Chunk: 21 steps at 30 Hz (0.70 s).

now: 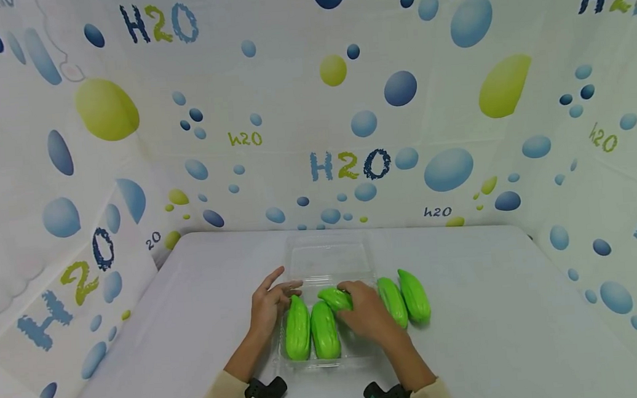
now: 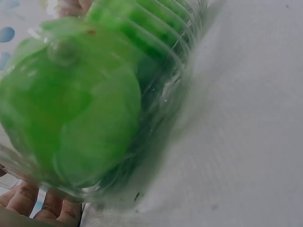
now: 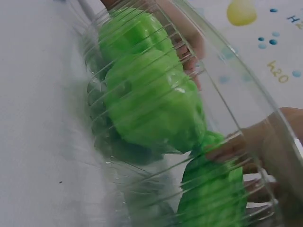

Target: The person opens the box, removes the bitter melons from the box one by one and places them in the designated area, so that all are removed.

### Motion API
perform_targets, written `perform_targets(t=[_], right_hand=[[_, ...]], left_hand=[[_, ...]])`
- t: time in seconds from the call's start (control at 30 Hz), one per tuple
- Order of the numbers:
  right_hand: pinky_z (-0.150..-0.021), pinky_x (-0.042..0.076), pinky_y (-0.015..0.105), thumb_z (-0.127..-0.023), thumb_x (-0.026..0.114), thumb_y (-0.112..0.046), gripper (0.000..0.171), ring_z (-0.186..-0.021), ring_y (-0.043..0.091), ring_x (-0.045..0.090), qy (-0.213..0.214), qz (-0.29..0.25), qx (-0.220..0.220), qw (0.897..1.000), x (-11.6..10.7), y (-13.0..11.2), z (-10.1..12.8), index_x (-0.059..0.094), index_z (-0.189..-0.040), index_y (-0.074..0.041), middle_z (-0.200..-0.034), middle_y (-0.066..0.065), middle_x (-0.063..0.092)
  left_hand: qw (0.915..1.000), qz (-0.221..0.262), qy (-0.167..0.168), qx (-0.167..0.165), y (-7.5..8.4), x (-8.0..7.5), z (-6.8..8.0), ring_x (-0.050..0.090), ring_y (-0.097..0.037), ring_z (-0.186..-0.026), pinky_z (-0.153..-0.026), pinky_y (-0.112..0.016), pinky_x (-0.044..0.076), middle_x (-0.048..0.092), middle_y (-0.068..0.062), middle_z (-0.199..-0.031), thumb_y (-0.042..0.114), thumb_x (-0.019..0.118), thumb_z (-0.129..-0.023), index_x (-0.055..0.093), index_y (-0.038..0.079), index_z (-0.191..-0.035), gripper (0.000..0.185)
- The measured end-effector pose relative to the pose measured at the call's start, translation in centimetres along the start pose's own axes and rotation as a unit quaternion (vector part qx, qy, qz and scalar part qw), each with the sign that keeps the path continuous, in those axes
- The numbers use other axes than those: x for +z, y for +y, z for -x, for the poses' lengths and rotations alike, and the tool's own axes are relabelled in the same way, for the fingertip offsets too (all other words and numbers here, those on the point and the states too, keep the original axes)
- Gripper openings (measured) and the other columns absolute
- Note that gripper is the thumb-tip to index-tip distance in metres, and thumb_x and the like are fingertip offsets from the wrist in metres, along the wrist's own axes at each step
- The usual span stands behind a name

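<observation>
Two bright green, long vegetables with pointed tips (image 1: 297, 333) lie side by side in the left half of a clear plastic clamshell box (image 1: 357, 361). My right hand (image 1: 366, 311) grips a third green vegetable (image 1: 333, 298) over the box, its tip leaning left against the second one. In the right wrist view that vegetable (image 3: 210, 194) shows through the ribbed wall, with the thumb by its narrow end. My left hand (image 1: 266, 306) is at the box's left side, fingers loosely extended near the first vegetable's tip.
The box's clear lid (image 1: 329, 260) lies folded back behind it. Two more green vegetables (image 1: 414, 297) lie on the white table (image 1: 505, 334) just right of the box. A patterned cloth wall (image 1: 289, 102) stands behind the table.
</observation>
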State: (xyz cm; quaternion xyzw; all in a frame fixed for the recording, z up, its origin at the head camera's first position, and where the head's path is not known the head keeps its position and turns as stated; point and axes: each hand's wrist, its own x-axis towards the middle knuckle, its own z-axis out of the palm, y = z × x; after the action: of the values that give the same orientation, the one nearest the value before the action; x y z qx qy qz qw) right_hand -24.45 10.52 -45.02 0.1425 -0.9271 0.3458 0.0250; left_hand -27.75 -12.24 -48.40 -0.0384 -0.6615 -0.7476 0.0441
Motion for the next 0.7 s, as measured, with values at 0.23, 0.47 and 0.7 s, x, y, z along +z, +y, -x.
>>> perform_targets(t=[0.23, 0.47, 0.7], right_hand=[[-0.083, 0.05, 0.043, -0.087, 0.071, -0.012, 0.047, -0.098, 0.021, 0.059, -0.016, 0.007, 0.01, 1.0, 0.29, -0.14, 0.14, 0.061, -0.133, -0.002, -0.117, 0.013, 0.065], [-0.096, 0.049, 0.052, -0.092, 0.066, -0.014, 0.043, -0.119, 0.033, 0.06, -0.016, 0.0, 0.019, 1.0, 0.47, -0.15, 0.23, 0.061, -0.133, -0.003, -0.129, 0.018, 0.064], [-0.093, 0.05, 0.051, -0.091, 0.065, -0.014, 0.043, -0.114, 0.028, 0.061, -0.012, 0.0, 0.023, 1.0, 0.58, -0.05, 0.11, 0.061, -0.133, -0.003, -0.13, 0.017, 0.065]], left_hand=[[1.0, 0.005, 0.001, -0.002, 0.0, 0.0, 0.02, 0.073, -0.015, -0.09, -0.06, -0.02, 0.041, 0.068, -0.029, -0.122, -0.013, 0.04, -0.087, 0.039, 0.0, -0.152, 0.067], [1.0, 0.006, 0.003, -0.004, 0.06, 0.03, 0.13, 0.073, -0.014, -0.089, -0.059, -0.02, 0.04, 0.069, -0.028, -0.12, -0.013, 0.04, -0.086, 0.04, 0.0, -0.152, 0.067], [1.0, 0.009, 0.001, -0.003, 0.04, 0.01, 0.03, 0.074, -0.014, -0.089, -0.059, -0.02, 0.04, 0.068, -0.029, -0.121, -0.013, 0.04, -0.087, 0.039, -0.001, -0.152, 0.067]])
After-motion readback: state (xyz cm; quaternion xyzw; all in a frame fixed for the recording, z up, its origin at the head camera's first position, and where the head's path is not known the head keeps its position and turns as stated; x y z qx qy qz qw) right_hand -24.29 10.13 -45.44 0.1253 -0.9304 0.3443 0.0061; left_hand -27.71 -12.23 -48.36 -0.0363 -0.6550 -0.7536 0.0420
